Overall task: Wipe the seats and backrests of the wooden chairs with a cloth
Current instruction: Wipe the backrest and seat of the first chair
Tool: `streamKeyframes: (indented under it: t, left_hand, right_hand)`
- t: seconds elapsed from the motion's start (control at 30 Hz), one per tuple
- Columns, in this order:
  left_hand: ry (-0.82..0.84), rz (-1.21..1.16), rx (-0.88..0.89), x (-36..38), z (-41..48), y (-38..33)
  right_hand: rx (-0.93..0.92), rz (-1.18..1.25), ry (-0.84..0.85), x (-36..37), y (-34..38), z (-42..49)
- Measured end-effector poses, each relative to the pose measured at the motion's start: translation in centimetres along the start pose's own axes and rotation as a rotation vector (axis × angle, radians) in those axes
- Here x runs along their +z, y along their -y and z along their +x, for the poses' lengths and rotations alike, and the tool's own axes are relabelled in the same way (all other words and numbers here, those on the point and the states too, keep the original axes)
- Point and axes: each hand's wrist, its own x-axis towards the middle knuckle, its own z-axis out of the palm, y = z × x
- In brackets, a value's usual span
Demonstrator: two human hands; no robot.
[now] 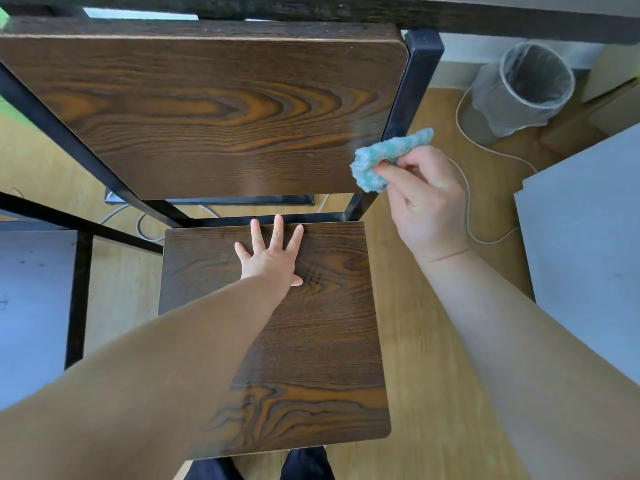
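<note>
Pinched between the thumb and curled fingers (398, 178) of the right hand (427, 202): the teal cloth (384, 157), bunched up and held just past the fingertips. Level with the lower right corner of the backrest (207, 109), beside the black frame post (415, 81); not plainly touching the wood. Well left of and below those fingers: the left hand (273, 254), fingers straight and spread, pressed flat on the rear of the seat (311, 358), holding nothing.

Probably about to wipe the backrest. To do it well:
- Open the cloth wider and press it flat.
- Sweep leftward along the grain in overlapping passes.
- Steady the chair (356, 206) with the left palm.
- Lift that palm before doing the seat.

Counted: one chair, one seat, one backrest, one cloth, two hands. Farther right of the fingers, on the floor: one lined bin (530, 88) and one white cable (467, 209).
</note>
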Motion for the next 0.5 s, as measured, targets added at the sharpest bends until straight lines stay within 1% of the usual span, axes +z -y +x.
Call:
streamKeyframes:
  t: [0.3,0.4,0.5]
  left_hand:
    - [-0.001,0.034,-0.014,0.2,0.2,-0.1]
    - [0.003,0.026,-0.013,0.2,0.3,-0.1]
    - [0.000,0.036,-0.009,0.4,0.3,-0.1]
  right_hand:
    - [0.129,0.063,0.205,3.6,-1.2,-5.5]
    - [0.199,0.061,0.314,4.7,-1.1,-6.8]
    - [0.285,0.064,0.357,6.1,-1.3,-7.9]
